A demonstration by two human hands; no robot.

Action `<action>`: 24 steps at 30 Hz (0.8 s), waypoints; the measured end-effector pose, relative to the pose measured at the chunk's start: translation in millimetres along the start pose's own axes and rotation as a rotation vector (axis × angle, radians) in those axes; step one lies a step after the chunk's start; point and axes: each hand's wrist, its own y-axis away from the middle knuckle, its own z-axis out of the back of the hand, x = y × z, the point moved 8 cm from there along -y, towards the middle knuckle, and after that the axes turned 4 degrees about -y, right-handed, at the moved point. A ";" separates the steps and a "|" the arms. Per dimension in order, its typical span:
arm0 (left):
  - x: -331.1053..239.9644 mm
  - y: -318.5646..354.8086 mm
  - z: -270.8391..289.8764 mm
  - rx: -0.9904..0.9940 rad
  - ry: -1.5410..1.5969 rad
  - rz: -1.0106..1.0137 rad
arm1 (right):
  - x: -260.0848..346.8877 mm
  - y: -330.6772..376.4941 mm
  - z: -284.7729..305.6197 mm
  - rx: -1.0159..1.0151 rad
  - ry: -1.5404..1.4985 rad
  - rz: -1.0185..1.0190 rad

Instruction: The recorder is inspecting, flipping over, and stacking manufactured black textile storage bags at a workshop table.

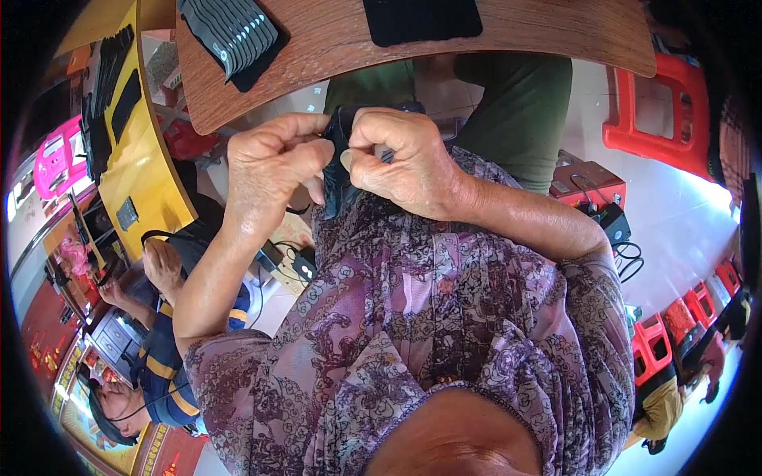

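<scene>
Over my lap, both hands are raised close together at a dark, glossy, limp piece that looks like a plastic pouch (336, 190). My left hand (274, 159) is closed in a pinch at its left edge, thumb against fingers. My right hand (405, 163) has its fingers curled tightly at the upper right edge. The pouch hangs down between them against my patterned shirt. Its opening and any contents are hidden by my fingers.
Ahead is a brown wooden table (317, 40), bearing a fanned stack of grey packets (228, 36) and a black flat pad (421, 20). To the left, a yellow-topped table (151, 174) holds black pieces beside another person (163, 381). A red stool (663, 119) stands right.
</scene>
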 end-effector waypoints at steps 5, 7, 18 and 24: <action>5.7 7.7 -4.3 0.159 -0.430 0.056 | 5.1 2.1 -9.1 0.038 0.007 0.024; 19.2 7.5 -1.8 0.260 -0.402 0.142 | 6.4 2.4 -12.0 0.053 0.012 0.030; 54.1 35.1 7.3 0.214 -0.039 0.405 | -42.1 16.3 -31.9 0.306 -0.322 -0.450; 52.8 35.4 20.4 -0.016 0.211 0.341 | -44.7 5.9 -27.7 0.187 -0.396 -0.417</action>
